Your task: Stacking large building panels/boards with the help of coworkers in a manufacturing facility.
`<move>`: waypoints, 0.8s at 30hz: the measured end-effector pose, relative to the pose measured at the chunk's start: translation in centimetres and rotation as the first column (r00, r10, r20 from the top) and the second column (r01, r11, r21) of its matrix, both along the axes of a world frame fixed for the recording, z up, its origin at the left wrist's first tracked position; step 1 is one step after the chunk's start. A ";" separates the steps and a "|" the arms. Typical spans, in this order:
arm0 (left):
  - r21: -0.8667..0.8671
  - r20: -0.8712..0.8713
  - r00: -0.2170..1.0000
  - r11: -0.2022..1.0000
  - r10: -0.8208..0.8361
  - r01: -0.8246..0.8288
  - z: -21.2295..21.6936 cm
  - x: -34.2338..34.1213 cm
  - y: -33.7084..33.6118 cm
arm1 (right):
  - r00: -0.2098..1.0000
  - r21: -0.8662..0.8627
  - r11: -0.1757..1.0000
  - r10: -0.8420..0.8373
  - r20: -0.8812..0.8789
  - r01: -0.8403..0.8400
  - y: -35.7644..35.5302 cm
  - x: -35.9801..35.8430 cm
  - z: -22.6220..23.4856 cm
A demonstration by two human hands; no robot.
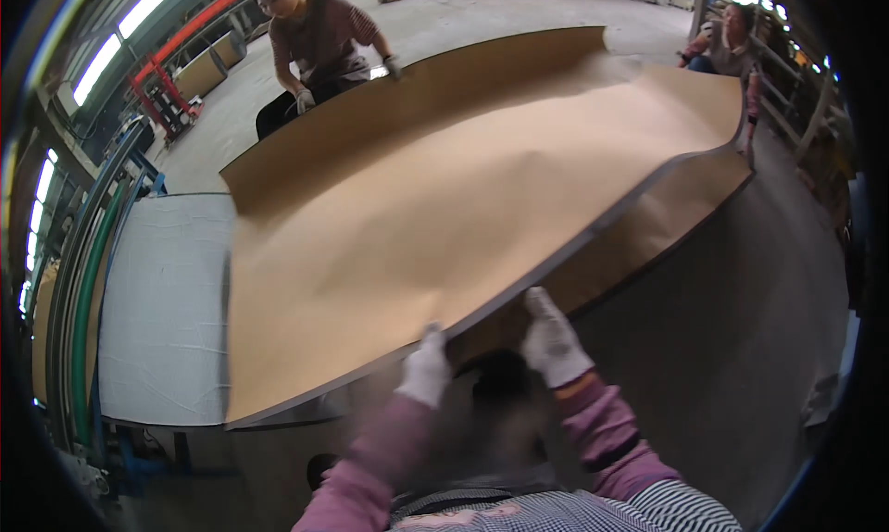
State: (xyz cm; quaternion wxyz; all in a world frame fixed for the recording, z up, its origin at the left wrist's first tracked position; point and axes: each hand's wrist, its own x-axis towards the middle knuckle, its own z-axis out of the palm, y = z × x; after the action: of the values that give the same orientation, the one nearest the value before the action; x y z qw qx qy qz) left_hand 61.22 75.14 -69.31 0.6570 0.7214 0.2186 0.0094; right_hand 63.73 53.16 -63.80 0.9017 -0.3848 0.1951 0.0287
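A large brown paper-like sheet [444, 199] with a dark edge strip spreads out before me, rippled in the middle and curled up along its far side. My left hand [427, 365], in a white glove, is closed on its near edge, thumb on top. Farther right, my right hand [554, 339], also gloved, is closed at the near edge of a second brown layer [648, 222] showing below the upper one. The fingers under the sheet are hidden. Blur covers part of my left forearm.
A worker [319, 46] with gloves is at the sheet's far left edge; another worker [732, 55] crouches by its far right corner. A white-covered table [167, 300] adjoins the left side, beside a green roller [93, 319]. A red lift [159, 92] stands behind.
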 end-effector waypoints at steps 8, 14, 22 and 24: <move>-0.870 -0.318 0.890 0.273 0.325 -0.411 -4.0 -0.4 3.4 | 0.785 -0.211 0.877 -0.481 -0.391 0.433 -7.7 9.7 -8.0; -0.338 -0.628 0.717 0.723 0.304 -0.603 -18.0 -10.0 14.5 | 0.753 -0.316 0.846 -0.529 -0.393 0.429 -19.5 10.0 -18.0; -0.520 -0.637 0.722 0.541 0.270 -0.662 -12.3 -8.4 12.2 | 0.817 -0.342 0.939 -0.232 -0.528 0.045 -5.1 2.1 -22.0; -0.463 -0.559 0.823 0.785 0.101 -0.411 -8.8 -4.8 9.3 | 0.807 -0.313 0.917 -0.375 -0.457 0.248 -8.4 4.0 -24.0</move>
State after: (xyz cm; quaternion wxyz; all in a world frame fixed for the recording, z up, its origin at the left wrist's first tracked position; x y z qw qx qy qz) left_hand 56.37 84.48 -78.11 0.7512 0.4320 0.4752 -0.1526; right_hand 67.75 44.73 -87.82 0.7574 -0.4313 0.4883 -0.0440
